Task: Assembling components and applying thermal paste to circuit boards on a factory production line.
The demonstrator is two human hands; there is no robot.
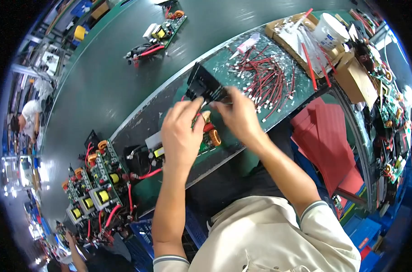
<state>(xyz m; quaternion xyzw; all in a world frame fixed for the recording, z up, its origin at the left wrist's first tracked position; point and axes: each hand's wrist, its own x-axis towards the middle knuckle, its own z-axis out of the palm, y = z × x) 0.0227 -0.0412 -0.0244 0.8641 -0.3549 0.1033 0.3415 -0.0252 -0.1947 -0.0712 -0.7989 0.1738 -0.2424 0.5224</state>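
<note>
A black, squarish plastic part [204, 85] is tilted up above the workbench, between my hands. My right hand [240, 112] grips its right end with thumb and fingers. At its lower left edge, my left hand [182, 127] pinches with thumb and forefinger bent together; its exact hold is partly hidden. Right below lies a green circuit board [208, 146] with a copper-wound coil, a red part and a yellow-marked part, half covered by my left hand. A thick red cable [150, 174] and a black block [137, 158] are at its left.
Thin red and black wires [266, 77] with white plugs lie beyond my right hand, near a glue bottle [246, 45]. A cardboard tray [283, 34], white bucket [330, 31] and red sheets [324, 140] are on the right. Assembled boards [97, 181] crowd the left; another board [163, 34] lies farther off.
</note>
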